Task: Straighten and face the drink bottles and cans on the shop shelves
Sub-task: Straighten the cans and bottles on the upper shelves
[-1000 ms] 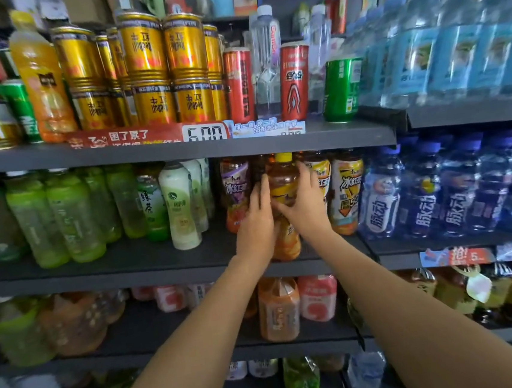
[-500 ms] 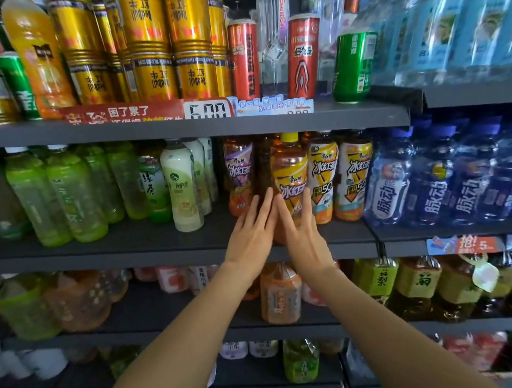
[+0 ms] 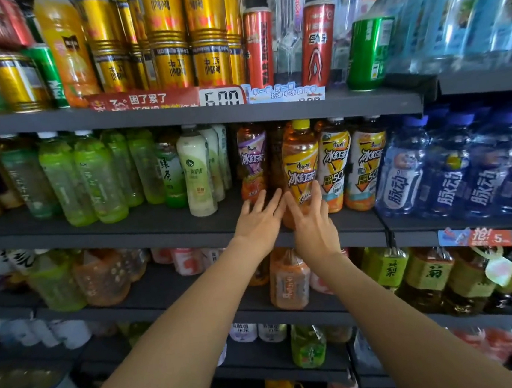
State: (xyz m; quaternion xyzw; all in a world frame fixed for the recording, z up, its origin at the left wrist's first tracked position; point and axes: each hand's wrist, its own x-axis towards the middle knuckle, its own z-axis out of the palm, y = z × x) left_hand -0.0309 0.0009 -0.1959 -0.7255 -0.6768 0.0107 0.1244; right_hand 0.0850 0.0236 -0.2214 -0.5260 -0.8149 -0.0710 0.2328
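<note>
Iced tea bottle (image 3: 300, 164): upright, label forward, middle shelf (image 3: 164, 227).
Left hand (image 3: 259, 221): fingers straight, beside bottle base.
Right hand (image 3: 312, 219): fingers spread, fingertips touching bottle.

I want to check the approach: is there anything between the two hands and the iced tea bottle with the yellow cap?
Nothing visible stands between them. The left hand and right hand are spread open at the base of the iced tea bottle, at the front edge of the middle shelf. Neighbouring bottles stand beside it, not in front.
</note>
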